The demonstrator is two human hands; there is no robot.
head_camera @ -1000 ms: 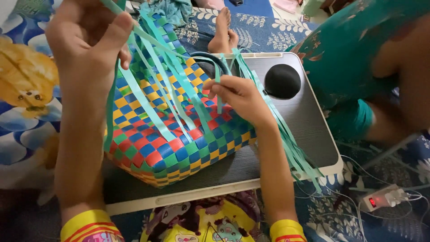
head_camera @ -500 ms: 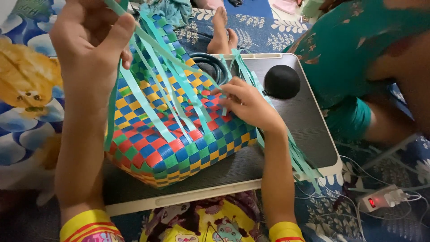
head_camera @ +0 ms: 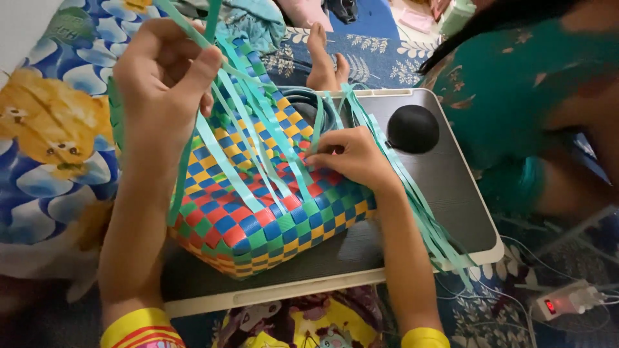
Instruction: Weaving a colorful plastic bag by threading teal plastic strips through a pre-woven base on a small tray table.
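Head view: left hand (head_camera: 164,77) pinches teal strips (head_camera: 258,138) taut above the woven basket (head_camera: 271,212); right hand (head_camera: 351,158) fingertips closed on one strip, best tucked snug just below the pinch.

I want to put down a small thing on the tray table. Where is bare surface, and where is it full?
Bare: the dark tray right of the strips, below the black dome, and a narrow band along the front edge under the basket. Crowded: the middle and left, filled by the basket, the left hand holding strips up, and the right hand on the weave.
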